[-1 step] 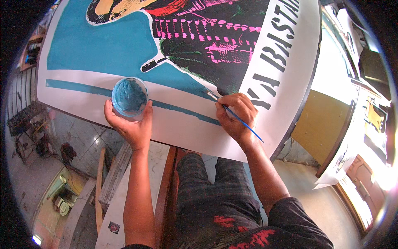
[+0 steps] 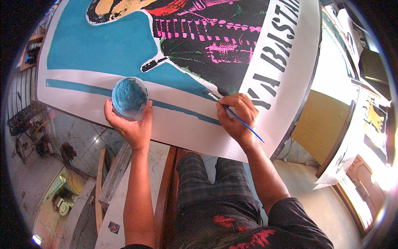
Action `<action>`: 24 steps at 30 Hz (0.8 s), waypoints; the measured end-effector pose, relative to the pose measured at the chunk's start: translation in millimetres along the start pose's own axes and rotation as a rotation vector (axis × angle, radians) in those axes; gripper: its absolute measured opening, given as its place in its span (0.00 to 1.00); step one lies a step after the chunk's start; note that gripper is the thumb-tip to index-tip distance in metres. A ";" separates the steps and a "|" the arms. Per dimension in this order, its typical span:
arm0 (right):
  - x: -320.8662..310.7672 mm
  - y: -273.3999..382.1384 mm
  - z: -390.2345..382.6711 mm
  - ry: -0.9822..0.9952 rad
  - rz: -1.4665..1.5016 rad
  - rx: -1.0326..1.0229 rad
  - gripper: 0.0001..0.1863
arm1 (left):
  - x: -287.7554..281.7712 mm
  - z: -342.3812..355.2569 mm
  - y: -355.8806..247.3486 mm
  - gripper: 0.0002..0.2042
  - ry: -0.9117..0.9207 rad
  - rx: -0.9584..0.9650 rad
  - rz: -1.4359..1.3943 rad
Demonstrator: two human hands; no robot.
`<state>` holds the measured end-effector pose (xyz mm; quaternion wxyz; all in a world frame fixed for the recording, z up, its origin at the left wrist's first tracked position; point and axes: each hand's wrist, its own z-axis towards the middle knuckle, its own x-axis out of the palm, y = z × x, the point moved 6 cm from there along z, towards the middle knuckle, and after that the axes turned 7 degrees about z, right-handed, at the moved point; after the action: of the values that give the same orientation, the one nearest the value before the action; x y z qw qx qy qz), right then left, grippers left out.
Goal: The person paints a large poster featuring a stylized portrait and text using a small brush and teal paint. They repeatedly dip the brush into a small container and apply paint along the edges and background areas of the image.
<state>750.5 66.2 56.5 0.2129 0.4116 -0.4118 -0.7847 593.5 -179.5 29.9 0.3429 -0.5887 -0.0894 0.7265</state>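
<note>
My left hand (image 2: pixel 132 129) grips a small round tub of blue paint (image 2: pixel 129 97) from below, its fingers and thumb wrapped around the sides. The tub is above the lower left of a large white poster (image 2: pixel 182 132). My right hand (image 2: pixel 237 116) is closed in a pinch on a slim paintbrush with a blue handle (image 2: pixel 252 131). The brush's tip meets the lower edge of the blue painted area, beside the black and pink printed figure (image 2: pixel 207 54). A narrow blue stripe (image 2: pixel 174 108) runs across the white margin below. Bold black lettering (image 2: pixel 269 62) slants up the poster's right side.
Wooden planks (image 2: pixel 100 186) and a pale board (image 2: pixel 124 207) stand below the poster at the left. A tan panel (image 2: pixel 321 124) and hanging printed sheets (image 2: pixel 375 118) are at the right. Machinery parts (image 2: pixel 25 114) lie at the far left.
The brush and my right fingers have shifted very slightly to the right and down. My left hand and the tub stay in place.
</note>
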 end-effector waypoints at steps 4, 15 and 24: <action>-6.0 -4.9 -6.9 0.019 -0.050 0.019 0.13 | 0.8 1.8 -2.5 0.53 0.003 0.009 0.032; 2.5 0.9 9.1 0.016 0.044 -0.013 0.12 | 3.0 1.0 -0.3 0.54 0.004 0.001 0.017; -6.0 -5.0 -3.8 0.049 -0.033 0.016 0.13 | 3.3 1.3 1.0 0.53 -0.014 0.019 0.021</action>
<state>757.1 71.3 54.0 0.2067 0.4393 -0.4056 -0.7745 591.6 -177.9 27.1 0.3400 -0.5814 -0.0785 0.7350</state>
